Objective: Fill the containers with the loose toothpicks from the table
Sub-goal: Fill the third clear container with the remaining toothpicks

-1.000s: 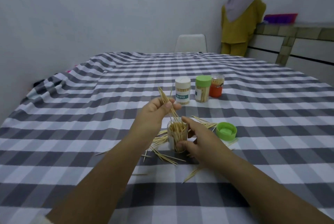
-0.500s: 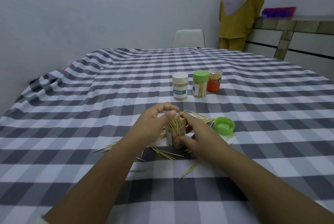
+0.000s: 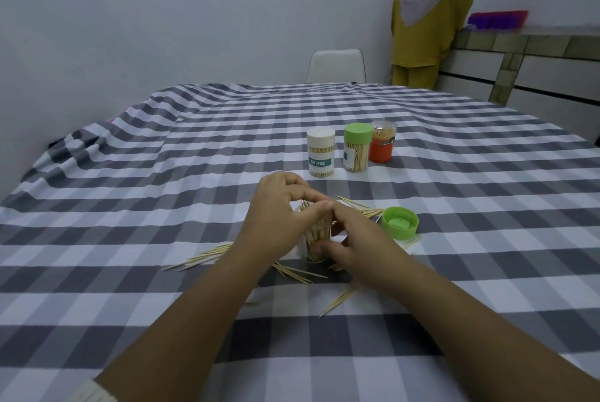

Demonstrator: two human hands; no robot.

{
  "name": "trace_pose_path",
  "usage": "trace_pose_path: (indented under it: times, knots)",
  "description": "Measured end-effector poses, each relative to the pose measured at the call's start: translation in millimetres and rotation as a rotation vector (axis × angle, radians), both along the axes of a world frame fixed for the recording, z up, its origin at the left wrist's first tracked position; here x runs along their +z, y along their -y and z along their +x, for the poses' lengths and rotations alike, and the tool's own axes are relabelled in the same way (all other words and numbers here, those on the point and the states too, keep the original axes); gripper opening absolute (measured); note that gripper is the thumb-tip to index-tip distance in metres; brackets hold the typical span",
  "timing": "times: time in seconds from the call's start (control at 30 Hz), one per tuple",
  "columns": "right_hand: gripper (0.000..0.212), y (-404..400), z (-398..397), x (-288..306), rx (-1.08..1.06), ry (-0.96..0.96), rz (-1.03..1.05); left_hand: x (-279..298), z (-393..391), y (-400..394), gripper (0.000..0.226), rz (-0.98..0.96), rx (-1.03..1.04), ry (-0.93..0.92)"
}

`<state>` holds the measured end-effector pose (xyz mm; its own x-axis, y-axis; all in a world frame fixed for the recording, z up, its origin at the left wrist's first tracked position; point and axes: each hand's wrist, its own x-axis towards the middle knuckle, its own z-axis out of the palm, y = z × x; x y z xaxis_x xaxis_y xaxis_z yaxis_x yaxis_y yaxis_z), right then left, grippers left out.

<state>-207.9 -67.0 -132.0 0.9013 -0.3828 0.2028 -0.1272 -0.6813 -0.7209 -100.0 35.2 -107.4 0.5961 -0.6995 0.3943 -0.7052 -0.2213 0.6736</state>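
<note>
A clear open container full of upright toothpicks stands on the checked tablecloth between my hands. My right hand grips its side, index finger reaching over the rim. My left hand curls over the top, fingertips on the toothpick ends; whether it pinches any I cannot tell. Loose toothpicks lie scattered around the base, more behind it and some in front. Its green lid lies upside down to the right.
Three closed toothpick containers stand behind: white-lidded, green-lidded, and clear-topped orange. A white chair is at the far table edge. A person in yellow stands by a tiled counter at the back right.
My left hand came down from holding a bunch of toothpicks above the container to its rim; the bunch now stands inside. My right hand kept its grip on the container.
</note>
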Motion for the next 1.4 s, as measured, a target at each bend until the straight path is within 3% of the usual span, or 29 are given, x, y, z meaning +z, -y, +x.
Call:
trace_pose_path:
  times: [0.2,0.3,0.4,0.63,0.8,0.9,1.07,1.23,1.4]
  knots:
    - [0.069,0,-1,1,-0.009,-0.036,-0.027,0,7,-12,0.016,-0.118,0.036,-0.138]
    - [0.070,0,-1,1,-0.010,-0.041,-0.016,2,12,-17,0.019,-0.041,-0.008,-0.083]
    - [0.071,0,-1,0,-0.015,-0.042,-0.012,4,20,-21,0.008,0.096,-0.061,0.025]
    - [0.071,1,-1,0,-0.020,-0.054,-0.005,13,32,-38,0.020,0.245,-0.065,-0.219]
    - [0.072,2,-3,3,-0.020,-0.061,-0.042,5,40,-41,0.059,0.721,-0.039,-0.100]
    - [0.072,1,-2,3,-0.020,-0.060,-0.050,-1,39,-36,0.071,0.731,-0.052,-0.109]
    - [0.077,1,-1,2,-0.022,-0.054,-0.057,-8,33,-26,0.048,0.645,-0.041,-0.012]
    - [0.076,1,0,0,-0.031,-0.051,-0.073,3,22,-8,0.034,0.865,0.010,0.257]
    - [0.075,2,1,-2,-0.027,-0.032,-0.085,-14,17,-3,0.025,0.905,0.117,0.516]
